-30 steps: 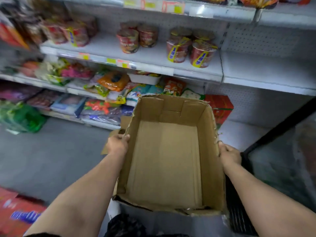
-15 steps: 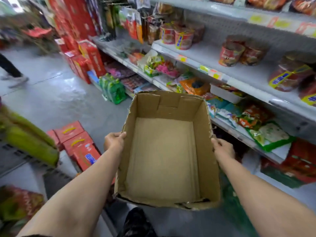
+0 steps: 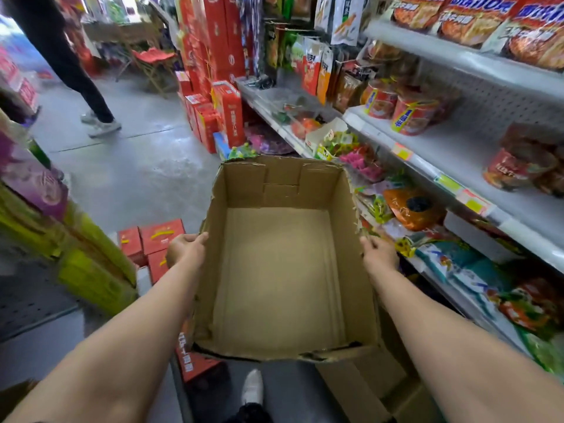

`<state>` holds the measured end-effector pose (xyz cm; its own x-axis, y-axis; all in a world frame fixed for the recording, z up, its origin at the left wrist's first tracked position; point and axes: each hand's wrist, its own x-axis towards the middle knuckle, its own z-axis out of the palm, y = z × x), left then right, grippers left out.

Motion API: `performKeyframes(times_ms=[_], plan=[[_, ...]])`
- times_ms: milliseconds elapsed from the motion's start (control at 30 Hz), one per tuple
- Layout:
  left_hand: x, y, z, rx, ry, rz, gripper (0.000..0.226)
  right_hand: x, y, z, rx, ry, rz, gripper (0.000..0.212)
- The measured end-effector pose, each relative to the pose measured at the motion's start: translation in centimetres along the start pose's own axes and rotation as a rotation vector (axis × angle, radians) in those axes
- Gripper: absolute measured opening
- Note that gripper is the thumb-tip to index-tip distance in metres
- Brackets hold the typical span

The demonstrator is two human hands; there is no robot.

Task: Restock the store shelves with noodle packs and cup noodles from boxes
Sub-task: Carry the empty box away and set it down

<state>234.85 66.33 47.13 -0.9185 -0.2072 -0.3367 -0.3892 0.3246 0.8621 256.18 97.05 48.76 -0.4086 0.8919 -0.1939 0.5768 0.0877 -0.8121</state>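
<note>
The shelves (image 3: pixel 476 154) run along the right of the aisle, their middle tier carrying cup noodles (image 3: pixel 412 114) toward its far end and more (image 3: pixel 518 166) nearer, with bare shelf between them; noodle packs (image 3: pixel 470 13) fill the top tier. The person carries an open cardboard box (image 3: pixel 280 270) out in front, clear of the floor (image 3: pixel 137 166), and nothing shows inside it. The left hand (image 3: pixel 186 248) grips the box's left wall, fingers curled over its rim; the right hand (image 3: pixel 378 253) holds the right wall the same way. The step in hand looks like clearing away a spent box, not stocking. The next move likely calls for setting it down out of the aisle, then fetching a full box, minding the red cartons (image 3: pixel 152 242) low on the left.
</note>
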Motion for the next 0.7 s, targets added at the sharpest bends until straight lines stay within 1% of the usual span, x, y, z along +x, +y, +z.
performKeyframes(times_ms=[133, 233, 367, 600, 700], plan=[[5.2, 3.5, 1.6, -0.007, 0.017, -0.024, 0.019, 4.9, -4.5, 3.8, -0.038, -0.007, -0.032, 0.035], [8.5, 6.3, 2.4, -0.029, 0.018, -0.010, 0.023, 8.3, -7.6, 6.6, -0.009, -0.011, -0.038, 0.031], [13.1, 9.3, 3.1, -0.062, 0.072, -0.025, 0.020, 12.5, -12.2, 10.8, 0.015, -0.035, -0.081, 0.031], [17.6, 11.5, 4.2, -0.027, 0.155, -0.015, 0.021, 17.4, -16.3, 16.0, 0.006, -0.094, -0.073, 0.030], [19.0, 12.0, 4.7, -0.039, 0.202, -0.016, 0.019, 19.1, -18.7, 17.8, -0.002, -0.134, -0.115, 0.031]])
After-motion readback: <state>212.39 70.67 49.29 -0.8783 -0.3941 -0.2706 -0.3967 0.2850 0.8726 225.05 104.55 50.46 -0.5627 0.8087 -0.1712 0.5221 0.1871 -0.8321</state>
